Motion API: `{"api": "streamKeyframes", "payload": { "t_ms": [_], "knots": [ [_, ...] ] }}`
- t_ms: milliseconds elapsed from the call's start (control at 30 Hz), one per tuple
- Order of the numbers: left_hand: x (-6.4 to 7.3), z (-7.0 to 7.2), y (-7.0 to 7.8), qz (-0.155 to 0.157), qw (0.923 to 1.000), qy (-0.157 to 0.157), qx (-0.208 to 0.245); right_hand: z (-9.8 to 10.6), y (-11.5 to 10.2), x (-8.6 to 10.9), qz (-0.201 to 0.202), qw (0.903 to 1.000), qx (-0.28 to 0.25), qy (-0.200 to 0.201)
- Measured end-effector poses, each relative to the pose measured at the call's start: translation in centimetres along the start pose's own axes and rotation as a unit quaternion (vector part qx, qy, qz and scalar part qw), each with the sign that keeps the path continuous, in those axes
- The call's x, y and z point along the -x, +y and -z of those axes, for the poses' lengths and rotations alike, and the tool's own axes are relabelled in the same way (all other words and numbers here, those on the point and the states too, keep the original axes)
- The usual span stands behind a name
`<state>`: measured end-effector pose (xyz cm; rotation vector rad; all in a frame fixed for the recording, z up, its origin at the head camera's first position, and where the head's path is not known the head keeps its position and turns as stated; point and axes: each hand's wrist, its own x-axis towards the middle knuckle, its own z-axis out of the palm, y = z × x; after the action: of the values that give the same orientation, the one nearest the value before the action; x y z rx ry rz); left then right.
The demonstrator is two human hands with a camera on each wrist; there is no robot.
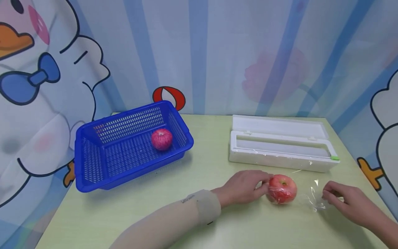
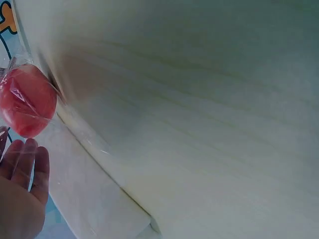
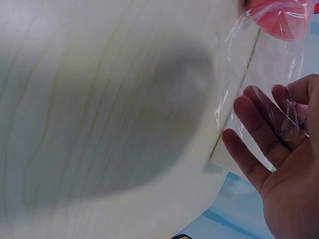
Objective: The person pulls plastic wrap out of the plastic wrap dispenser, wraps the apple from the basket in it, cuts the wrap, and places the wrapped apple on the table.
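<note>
A red apple (image 1: 282,189), partly covered by clear cling film (image 1: 315,197), sits on the table in front of the white film box. My left hand (image 1: 245,186) is at its left side, thumb and index finger pinching the film against the fruit. In the left wrist view the other fingers of the left hand (image 2: 22,174) are fairly straight, close beside the apple (image 2: 27,99). To the right of the apple, my right hand (image 1: 354,202) pinches a gathered end of film between thumb and index finger. Its other fingers spread loosely in the right wrist view, under the film (image 3: 289,119).
A long white cling film box (image 1: 280,162) stands behind the apple, lid (image 1: 280,126) raised, with a green piece (image 1: 334,158) at its right end. On the left, a blue plastic basket (image 1: 136,173) contains another red apple (image 1: 161,139). A printed curtain (image 1: 199,52) hangs behind the table (image 1: 205,145).
</note>
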<state>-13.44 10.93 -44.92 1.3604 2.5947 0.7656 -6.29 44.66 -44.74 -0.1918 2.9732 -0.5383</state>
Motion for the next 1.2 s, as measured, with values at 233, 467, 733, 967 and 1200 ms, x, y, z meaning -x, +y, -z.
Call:
{"api": "streamKeyframes", "payload": {
  "t_ms": [233,467,733,967,1200],
  "knots": [
    [0.0,-0.3,0.3,-0.042,0.9988,-0.018,0.016,0.2,0.0,0.6,-0.016,0.9998,-0.002,0.008],
    [0.3,-0.1,0.2,-0.076,0.9964,-0.026,-0.028,0.4,0.1,2.3,-0.013,0.9995,-0.003,0.028],
    [0.6,-0.5,0.3,-0.105,0.9913,-0.030,-0.074,-0.3,0.4,4.0,-0.010,0.9959,0.001,0.090],
    [0.6,-0.7,0.2,-0.147,0.9808,-0.026,-0.126,-0.7,0.2,4.9,-0.014,0.9920,0.008,0.125],
    [0.5,-0.7,0.4,-0.119,0.9878,-0.026,-0.097,-0.7,0.0,4.3,-0.027,0.9940,-0.016,0.105]
  ]
}}
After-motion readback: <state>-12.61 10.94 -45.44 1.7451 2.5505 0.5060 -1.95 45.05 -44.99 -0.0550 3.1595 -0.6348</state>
